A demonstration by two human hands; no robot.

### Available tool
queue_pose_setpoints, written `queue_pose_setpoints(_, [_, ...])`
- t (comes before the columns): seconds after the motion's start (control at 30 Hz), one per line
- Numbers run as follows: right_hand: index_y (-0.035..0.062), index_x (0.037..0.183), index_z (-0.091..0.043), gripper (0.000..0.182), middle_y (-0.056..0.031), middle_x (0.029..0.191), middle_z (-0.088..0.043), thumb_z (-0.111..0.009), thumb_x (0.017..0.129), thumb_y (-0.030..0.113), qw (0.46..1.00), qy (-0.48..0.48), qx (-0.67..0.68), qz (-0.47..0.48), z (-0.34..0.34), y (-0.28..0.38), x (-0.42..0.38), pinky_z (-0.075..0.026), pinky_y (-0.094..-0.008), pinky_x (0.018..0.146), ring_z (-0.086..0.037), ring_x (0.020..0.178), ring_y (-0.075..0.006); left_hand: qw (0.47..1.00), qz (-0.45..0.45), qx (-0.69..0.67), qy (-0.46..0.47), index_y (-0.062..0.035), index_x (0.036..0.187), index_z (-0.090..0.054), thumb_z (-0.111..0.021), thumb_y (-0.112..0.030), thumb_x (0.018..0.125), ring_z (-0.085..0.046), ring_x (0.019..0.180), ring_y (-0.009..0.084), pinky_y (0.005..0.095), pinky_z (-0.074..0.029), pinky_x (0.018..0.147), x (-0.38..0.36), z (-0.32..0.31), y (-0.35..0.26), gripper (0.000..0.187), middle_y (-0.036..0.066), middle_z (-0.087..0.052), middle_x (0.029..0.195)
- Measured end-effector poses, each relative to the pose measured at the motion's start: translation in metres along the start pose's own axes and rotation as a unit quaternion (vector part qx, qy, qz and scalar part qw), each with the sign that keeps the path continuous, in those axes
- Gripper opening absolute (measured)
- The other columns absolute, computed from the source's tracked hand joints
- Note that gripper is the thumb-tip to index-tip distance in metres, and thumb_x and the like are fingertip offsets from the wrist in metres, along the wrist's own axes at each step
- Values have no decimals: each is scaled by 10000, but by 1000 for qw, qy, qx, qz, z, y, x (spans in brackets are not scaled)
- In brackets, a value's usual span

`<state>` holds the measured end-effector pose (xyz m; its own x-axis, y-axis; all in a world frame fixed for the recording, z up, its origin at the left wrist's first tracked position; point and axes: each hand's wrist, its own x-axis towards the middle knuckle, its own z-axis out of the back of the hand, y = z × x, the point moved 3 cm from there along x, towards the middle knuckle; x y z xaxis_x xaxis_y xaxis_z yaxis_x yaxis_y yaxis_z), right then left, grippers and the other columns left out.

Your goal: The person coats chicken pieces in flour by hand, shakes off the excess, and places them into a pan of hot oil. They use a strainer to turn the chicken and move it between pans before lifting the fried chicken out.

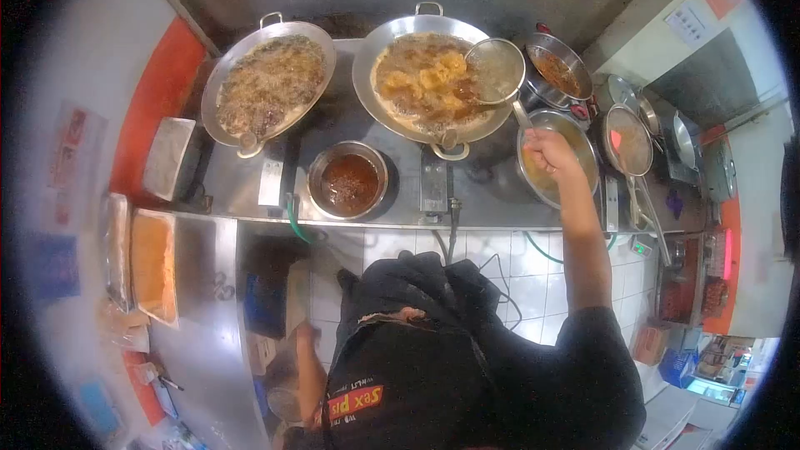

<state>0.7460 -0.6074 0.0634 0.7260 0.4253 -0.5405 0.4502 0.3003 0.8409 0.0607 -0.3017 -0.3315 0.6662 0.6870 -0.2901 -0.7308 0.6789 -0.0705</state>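
My right hand (550,152) is closed around the handle of a round wire-mesh strainer (493,72). The strainer's basket is over the right side of a large wok (364,75), where golden-brown pieces of food (437,73) float in bubbling oil. Below my right hand stands a wide metal bowl (585,137) with some yellowish contents, partly covered by the hand. My left hand (306,335) hangs low beside my body, near a beige flat thing (297,296); its fingers are too small and blurred to make out.
A second wok (327,58) of foaming oil is at the left. A steel pot (315,187) of reddish-brown liquid stands near the counter's front edge. At the right are a dark-sauced pan (560,67) and another strainer (629,140). A tray of orange-brown crumbs (156,267) lies far left.
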Motion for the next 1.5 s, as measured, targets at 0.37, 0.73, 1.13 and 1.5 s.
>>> queue_pose_setpoints(0.37, [-13, 916, -520, 90, -66, 603, -483, -475, 844, 19, 993, -80, -79, 30, -42, 2, 64, -273, -256, 324, -396, 386, -118, 666, 378, -601, 230, -83, 1021, -503, -509, -208, 857, -595, 749, 265, 409, -490, 618, -61, -39, -28, 206, 106, -575, 832])
queue_pose_setpoints(0.73, [-14, 786, -502, 57, -124, 622, -504, -510, 821, 30, 997, -45, 46, -48, -34, -17, 40, -263, -233, 304, -412, 383, -125, 788, 205, -512, 273, -84, 945, -614, -448, -184, 867, -618, 757, 248, 374, -523, 605, -2, -37, -33, 210, 115, -619, 843])
queue_pose_setpoints(1.13, [-87, 966, -449, 133, -175, 765, -518, -454, 848, -25, 964, 115, 223, -88, -65, -55, 93, -279, -198, 292, -414, 421, -97, 948, 3, -240, 210, -84, 944, -639, -456, -220, 841, -626, 810, 278, 388, -517, 681, -8, -19, -25, 250, 120, -647, 867])
queue_pose_setpoints(1.5, [-67, 990, -420, 173, -111, 755, -506, -442, 819, -85, 917, 140, 362, -91, -81, -44, 95, -281, -175, 323, -383, 446, -76, 972, -106, -177, 112, -85, 967, -638, -468, -241, 826, -626, 841, 297, 400, -509, 728, 15, -15, -60, 271, 123, -655, 893])
